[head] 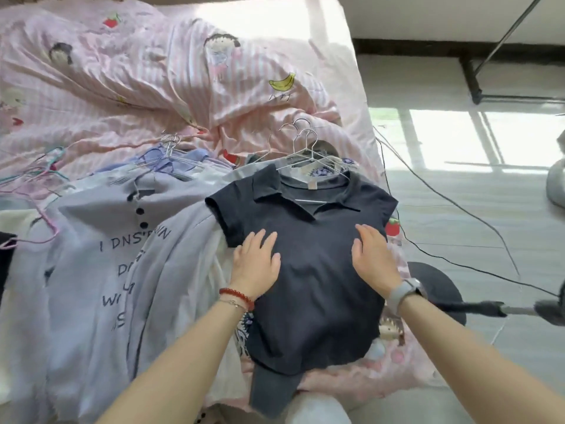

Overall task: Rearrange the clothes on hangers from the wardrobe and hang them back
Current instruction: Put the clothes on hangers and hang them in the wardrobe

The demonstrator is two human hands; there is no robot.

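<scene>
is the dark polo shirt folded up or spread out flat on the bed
Spread out flat. The dark polo shirt lies face up on its hanger, collar open, sleeves out, with both hands, left and right, pressing on it.

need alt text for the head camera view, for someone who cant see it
Both hands, the left hand and the right hand, press flat on a dark polo shirt lying on a wire hanger on a bed with a pink striped cartoon quilt. A pale lettered shirt on another hanger lies to its left.

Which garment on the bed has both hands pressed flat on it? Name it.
The dark navy polo shirt, on a metal hanger atop the right-hand pile; the pale printed shirt beside it goes untouched.
</scene>
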